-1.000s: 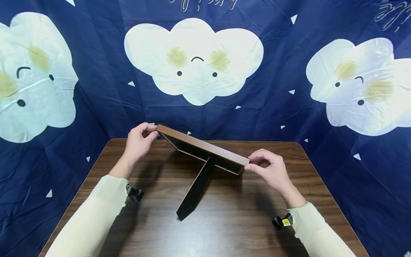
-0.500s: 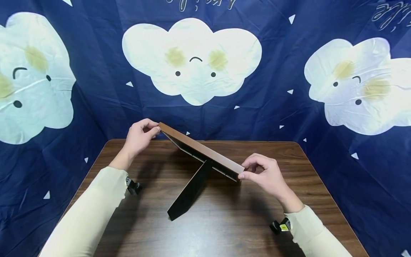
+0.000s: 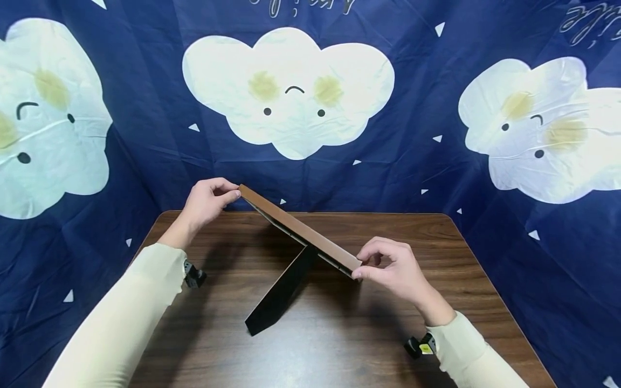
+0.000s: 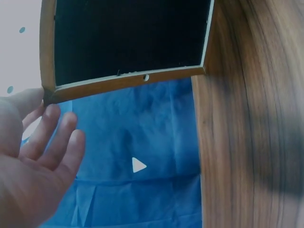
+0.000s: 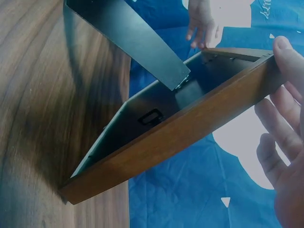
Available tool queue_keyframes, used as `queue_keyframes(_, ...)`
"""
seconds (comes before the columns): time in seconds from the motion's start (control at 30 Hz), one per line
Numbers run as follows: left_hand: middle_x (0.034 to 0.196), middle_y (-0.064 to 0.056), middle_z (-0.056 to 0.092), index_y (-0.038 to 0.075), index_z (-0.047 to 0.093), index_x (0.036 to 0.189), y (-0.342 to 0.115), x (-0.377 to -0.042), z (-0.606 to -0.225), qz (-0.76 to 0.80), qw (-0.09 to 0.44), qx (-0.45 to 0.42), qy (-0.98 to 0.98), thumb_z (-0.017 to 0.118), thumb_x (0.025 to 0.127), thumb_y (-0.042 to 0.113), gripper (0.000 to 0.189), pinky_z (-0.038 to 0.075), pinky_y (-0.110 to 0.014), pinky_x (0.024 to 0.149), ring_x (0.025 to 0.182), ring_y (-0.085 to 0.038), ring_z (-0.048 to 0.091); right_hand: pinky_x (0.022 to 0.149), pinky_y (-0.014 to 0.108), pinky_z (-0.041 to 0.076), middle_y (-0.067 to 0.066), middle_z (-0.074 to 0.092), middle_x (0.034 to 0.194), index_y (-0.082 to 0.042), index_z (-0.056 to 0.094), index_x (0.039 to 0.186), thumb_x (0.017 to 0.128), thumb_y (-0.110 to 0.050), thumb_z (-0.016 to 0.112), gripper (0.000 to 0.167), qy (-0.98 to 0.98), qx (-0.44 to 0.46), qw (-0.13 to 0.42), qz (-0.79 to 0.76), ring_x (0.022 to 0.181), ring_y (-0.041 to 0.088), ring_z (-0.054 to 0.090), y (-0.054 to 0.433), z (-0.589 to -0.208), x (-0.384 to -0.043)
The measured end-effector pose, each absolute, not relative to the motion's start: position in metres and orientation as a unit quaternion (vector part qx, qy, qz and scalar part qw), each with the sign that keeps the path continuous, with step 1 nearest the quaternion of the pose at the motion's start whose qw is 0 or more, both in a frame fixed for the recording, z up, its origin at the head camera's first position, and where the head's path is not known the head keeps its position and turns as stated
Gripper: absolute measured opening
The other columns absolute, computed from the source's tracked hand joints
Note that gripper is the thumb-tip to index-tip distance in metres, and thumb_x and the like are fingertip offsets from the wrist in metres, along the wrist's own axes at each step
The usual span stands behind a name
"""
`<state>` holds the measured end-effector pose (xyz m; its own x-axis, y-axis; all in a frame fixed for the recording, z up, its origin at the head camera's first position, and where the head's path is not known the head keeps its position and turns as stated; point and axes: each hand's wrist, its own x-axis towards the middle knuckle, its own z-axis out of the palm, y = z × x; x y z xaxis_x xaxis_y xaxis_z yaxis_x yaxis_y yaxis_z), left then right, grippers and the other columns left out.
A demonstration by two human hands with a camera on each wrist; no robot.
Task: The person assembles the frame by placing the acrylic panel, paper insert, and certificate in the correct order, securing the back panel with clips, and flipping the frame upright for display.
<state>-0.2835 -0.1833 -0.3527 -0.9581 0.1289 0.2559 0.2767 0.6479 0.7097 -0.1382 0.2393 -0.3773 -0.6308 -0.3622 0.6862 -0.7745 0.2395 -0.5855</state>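
Observation:
A picture frame with a brown wooden edge leans over the table, its black back facing the person. From that back a black easel leg sticks out toward the near side. My left hand pinches the upper left corner between thumb and fingers. The opposite upper corner is pinched by my right hand. The right wrist view gives the leg's hinged end and a small black hanging loop on the backing. The frame's front is hidden.
The wood-grain table lies below, with rounded far corners. Dark blue cloth with white clouds and triangles hangs behind and on both sides. A small black camera sits on the left wrist and another on the right wrist.
The frame has turned: its right end has come nearer and leftward with my right hand, and the leg's tip has swung left. My left hand has risen slightly, keeping its corner.

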Motion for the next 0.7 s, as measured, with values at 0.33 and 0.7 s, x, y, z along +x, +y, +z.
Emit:
queue_keyframes(0.33,0.122,-0.016,0.073,0.01,0.071,0.13,-0.176,-0.288,-0.35,-0.385,0.076,-0.111,-0.913,0.067,0.1,0.033,0.038,0.05,-0.034,0.075,0.105,-0.029,0.067,0.054,0.021,0.047,0.004,0.07,0.085,-0.009,0.073,0.092,0.063,0.008,0.091,0.038,-0.753,0.392,0.195,0.492,0.064,0.009,0.058,0.231,-0.388,-0.139)
queue_keyframes(0.7,0.13,-0.018,0.069,0.01,0.066,0.137,-0.167,-0.288,-0.347,-0.377,0.061,-0.11,-0.918,0.065,0.101,0.036,0.045,0.055,-0.05,0.087,0.114,-0.033,0.068,0.056,0.022,0.047,0.003,0.072,0.09,-0.011,0.075,0.097,0.07,0.004,0.089,0.034,-0.743,0.406,0.19,0.497,0.068,0.009,0.058,0.218,-0.387,-0.133)
